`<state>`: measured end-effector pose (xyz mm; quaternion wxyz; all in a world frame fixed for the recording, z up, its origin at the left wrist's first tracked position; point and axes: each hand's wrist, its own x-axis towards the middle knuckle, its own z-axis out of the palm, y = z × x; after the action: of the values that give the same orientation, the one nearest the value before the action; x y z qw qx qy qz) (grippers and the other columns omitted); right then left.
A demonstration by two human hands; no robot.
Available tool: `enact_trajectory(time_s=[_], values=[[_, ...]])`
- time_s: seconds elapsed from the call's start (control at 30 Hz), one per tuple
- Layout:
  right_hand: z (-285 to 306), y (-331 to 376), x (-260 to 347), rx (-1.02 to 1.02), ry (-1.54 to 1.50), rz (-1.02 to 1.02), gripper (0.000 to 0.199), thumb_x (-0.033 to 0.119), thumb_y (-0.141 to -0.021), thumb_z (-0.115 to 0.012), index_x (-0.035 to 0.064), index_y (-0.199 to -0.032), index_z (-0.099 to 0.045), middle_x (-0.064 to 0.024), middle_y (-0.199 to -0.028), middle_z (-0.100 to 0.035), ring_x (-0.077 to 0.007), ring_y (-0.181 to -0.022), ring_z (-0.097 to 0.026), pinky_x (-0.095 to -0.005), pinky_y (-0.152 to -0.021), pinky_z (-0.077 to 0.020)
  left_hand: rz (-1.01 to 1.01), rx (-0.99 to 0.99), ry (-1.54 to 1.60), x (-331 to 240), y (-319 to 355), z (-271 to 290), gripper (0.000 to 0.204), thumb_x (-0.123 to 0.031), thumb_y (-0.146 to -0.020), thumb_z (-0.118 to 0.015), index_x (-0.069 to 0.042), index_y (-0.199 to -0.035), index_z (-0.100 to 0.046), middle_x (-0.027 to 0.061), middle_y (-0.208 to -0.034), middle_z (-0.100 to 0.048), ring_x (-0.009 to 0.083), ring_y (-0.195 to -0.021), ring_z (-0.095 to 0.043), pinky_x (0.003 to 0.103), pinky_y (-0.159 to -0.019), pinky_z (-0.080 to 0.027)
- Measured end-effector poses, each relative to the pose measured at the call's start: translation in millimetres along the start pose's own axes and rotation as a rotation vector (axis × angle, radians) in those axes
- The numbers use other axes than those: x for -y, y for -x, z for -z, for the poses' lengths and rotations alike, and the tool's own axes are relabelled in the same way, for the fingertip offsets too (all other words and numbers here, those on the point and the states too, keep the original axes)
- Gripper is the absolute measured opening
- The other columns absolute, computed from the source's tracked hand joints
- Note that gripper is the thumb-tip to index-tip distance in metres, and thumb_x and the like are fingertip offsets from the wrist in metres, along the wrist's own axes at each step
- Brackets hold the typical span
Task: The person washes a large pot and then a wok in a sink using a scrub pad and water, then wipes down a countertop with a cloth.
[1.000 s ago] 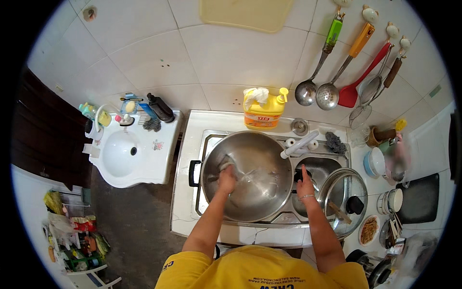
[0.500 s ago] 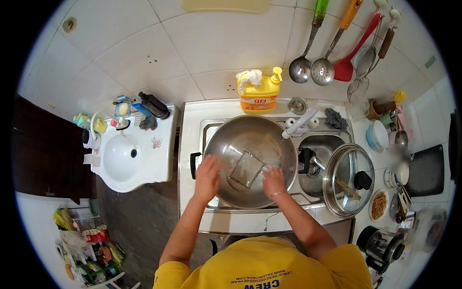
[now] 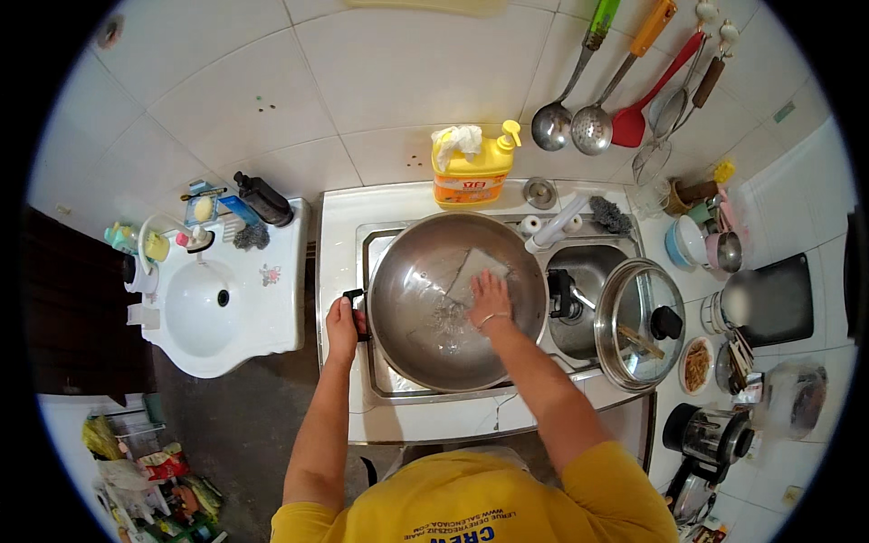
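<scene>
A wide steel wok (image 3: pixel 398 271) sits over the left basin of the sink, with some water in its bottom. My left hand (image 3: pixel 343 330) is closed around the black handle (image 3: pixel 360 315) on the wok's left side. Inside the wok, my right hand (image 3: pixel 490 299) lies with stretched fingers on the lower right part of a thin greyish cloth (image 3: pixel 480 268). The cloth is spread flat against the right side of the wok's inner wall. The wok's other black handle (image 3: pixel 558 293) juts out over the right basin.
A glass lid (image 3: pixel 639 326) leans over the right basin (image 3: pixel 579 262). The white faucet (image 3: pixel 554 226) and a yellow pump bottle (image 3: pixel 472 172) stand behind the wok. A dark scouring pad (image 3: pixel 610 215) lies at the back right. Ladles (image 3: pixel 552 125) hang on the wall.
My left hand has left the wok's inside and taken hold of its left handle. The cloth has shifted up and right, with my right hand now spread on it.
</scene>
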<state>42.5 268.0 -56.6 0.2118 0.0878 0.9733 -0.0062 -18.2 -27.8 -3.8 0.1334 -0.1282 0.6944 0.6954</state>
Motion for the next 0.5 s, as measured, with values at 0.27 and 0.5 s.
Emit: enact_trajectory(time_s=[0.27, 0.5], values=[[68.4, 59.9, -71.4, 0.372, 0.716, 0.256, 0.048, 0.038, -0.087, -0.042, 0.0092, -0.123, -0.053, -0.0135, -0.136, -0.040, -0.0294, -0.130, -0.029, -0.0448, -0.108, -0.0149, -0.055, -0.038, -0.063, 13.0, -7.4, -5.0, 0.029, -0.029, -0.096, -0.039, -0.006, -0.085, -0.053, -0.0002, -0.057, -0.047, 0.0083, -0.044, -0.041, 0.023, -0.041, -0.035], [53.9, 124.9, -17.3, 0.528, 0.128, 0.212, 0.049, 0.045, -0.084, -0.043, 0.0085, -0.109, -0.063, -0.0192, -0.112, -0.059, -0.0349, -0.108, -0.053, -0.0431, -0.097, -0.0353, -0.034, -0.059, -0.057, 12.5, -9.7, -1.8, 0.031, -0.028, -0.095, -0.038, -0.004, -0.082, -0.051, 0.0017, -0.056, -0.046, 0.0092, -0.042, -0.040, 0.025, -0.039, -0.034]])
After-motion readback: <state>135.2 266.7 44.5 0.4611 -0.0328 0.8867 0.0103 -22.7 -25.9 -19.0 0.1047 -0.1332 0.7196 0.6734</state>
